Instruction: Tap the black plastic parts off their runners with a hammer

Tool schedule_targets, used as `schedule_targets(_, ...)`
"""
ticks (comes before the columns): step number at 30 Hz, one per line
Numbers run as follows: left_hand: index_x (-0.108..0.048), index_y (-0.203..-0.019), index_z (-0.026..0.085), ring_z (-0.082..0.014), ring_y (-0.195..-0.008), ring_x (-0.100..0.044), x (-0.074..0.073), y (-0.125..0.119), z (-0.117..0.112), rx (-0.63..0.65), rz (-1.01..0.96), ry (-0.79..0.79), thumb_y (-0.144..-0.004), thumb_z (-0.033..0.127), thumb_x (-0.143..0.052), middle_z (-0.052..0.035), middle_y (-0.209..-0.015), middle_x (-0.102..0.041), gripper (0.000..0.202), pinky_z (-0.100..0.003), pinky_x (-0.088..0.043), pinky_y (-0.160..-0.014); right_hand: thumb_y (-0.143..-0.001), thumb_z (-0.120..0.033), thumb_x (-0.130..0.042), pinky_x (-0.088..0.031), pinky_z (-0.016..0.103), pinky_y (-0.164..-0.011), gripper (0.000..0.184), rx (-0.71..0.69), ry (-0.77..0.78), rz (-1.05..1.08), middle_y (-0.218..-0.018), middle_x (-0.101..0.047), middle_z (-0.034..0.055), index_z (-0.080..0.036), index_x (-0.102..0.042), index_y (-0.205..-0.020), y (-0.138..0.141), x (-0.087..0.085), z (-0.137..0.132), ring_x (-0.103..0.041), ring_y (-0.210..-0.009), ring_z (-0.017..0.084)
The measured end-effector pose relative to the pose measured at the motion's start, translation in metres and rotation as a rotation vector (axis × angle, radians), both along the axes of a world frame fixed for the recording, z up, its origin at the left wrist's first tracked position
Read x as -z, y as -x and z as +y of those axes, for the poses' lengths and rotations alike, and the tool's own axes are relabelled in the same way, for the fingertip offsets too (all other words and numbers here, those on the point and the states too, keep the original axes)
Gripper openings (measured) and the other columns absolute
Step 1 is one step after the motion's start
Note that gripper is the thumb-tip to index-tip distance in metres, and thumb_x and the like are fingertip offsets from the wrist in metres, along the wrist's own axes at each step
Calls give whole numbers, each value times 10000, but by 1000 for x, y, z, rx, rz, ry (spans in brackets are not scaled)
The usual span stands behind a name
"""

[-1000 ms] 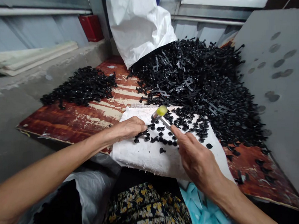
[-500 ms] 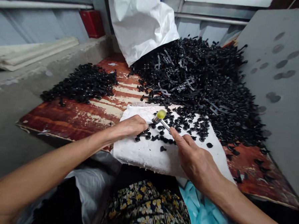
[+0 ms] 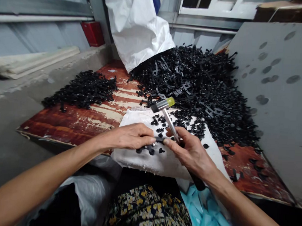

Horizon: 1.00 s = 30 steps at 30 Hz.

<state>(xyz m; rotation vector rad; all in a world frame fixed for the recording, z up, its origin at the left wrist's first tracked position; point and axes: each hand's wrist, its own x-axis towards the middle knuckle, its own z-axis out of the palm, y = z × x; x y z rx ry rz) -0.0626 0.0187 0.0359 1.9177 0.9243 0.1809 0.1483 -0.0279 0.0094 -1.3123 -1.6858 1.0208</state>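
Head view, looking down at both hands:
- Left hand (image 3: 131, 136): fingers stretched flat over a few small black plastic fasteners (image 3: 151, 151) at lower centre; whether it pinches one, I cannot tell.
- Right hand (image 3: 191, 152): closed around a small hammer with a yellow-tipped head and steel shaft (image 3: 170, 126), its black grip below the palm.
- Those fasteners and more lie scattered on a crumpled white cloth (image 3: 144, 161).
- Large black heap of fasteners and runners (image 3: 192, 91): upper centre to right, far bigger than the separate pile of black pieces (image 3: 81, 89) at left.
- Surface: peeling red-brown painted board (image 3: 74, 122).
- Room: grey panel with round marks (image 3: 275, 99) at right; white sack (image 3: 136, 28) at top.
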Motion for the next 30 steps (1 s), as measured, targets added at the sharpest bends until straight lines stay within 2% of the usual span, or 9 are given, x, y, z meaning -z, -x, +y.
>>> schedule_targets(2,-489,-610,172,-83,-483,-319,-3,-3,-7,44,15,-39,-849,370,-483,50,-523,-364,311,-218,-224,-454,-803,-347,-609,-357,223,-387,146,-26,79,58,-499,-453,-78,-201,-609,-800,7,3,-1,-403,-402,99)
schedule_targets(3,-521,-657,171,-90,-508,-357,-4,-3,-11,4,22,-78,-859,380,-482,45,-546,-404,293,-215,-249,-473,-819,-355,-587,-332,219,-360,153,-26,95,72,-469,-425,-91,-204,-600,-796,9,5,-3,-371,-366,93)
schedule_targets(6,-571,-864,186,-135,-667,-485,-1,4,-19,-291,53,-247,-867,468,-488,15,-719,-558,294,-228,-339,-586,-852,-389,-549,-290,217,-333,180,33,109,128,-464,-398,-103,-213,-563,-813,10,10,-11,-329,-334,83)
schedule_targets(9,-524,-795,192,-145,-675,-482,4,11,-29,-490,102,-306,-893,505,-405,17,-703,-533,348,-246,-338,-613,-864,-409,-539,-284,220,-335,193,106,101,165,-490,-401,-100,-220,-528,-825,8,14,-15,-341,-350,86)
schedule_targets(12,-444,-675,197,-126,-598,-427,8,8,-38,-453,86,-245,-903,459,-360,35,-615,-453,358,-239,-302,-565,-859,-411,-550,-281,222,-342,196,117,98,181,-499,-411,-93,-221,-527,-817,11,17,-16,-342,-370,90)
schedule_targets(15,-411,-655,201,-114,-569,-403,10,-3,-41,-413,38,-216,-899,428,-376,43,-590,-429,335,-229,-280,-535,-855,-391,-552,-255,220,-345,176,87,101,186,-493,-391,-94,-221,-539,-809,20,18,-17,-314,-379,88)
schedule_targets(21,-523,-676,171,-93,-514,-386,17,-9,-25,-318,-23,-38,-863,338,-410,27,-594,-499,275,-219,-282,-499,-860,-408,-545,-248,217,-344,206,49,111,173,-511,-385,-87,-207,-589,-845,18,13,-25,-312,-387,86)
schedule_targets(24,-519,-637,168,-82,-484,-365,20,-6,-12,-268,-9,16,-848,324,-429,39,-546,-450,277,-213,-269,-480,-866,-467,-562,-281,212,-344,263,140,110,185,-520,-401,-83,-205,-584,-863,1,14,-30,-349,-384,86)
schedule_targets(30,-490,-639,167,-64,-460,-367,19,-8,16,-176,-42,152,-836,318,-463,35,-563,-484,249,-198,-255,-451,-813,-555,-619,-302,193,-330,357,300,242,277,-488,-416,-96,-212,-533,-861,-25,21,-36,-374,-356,81)
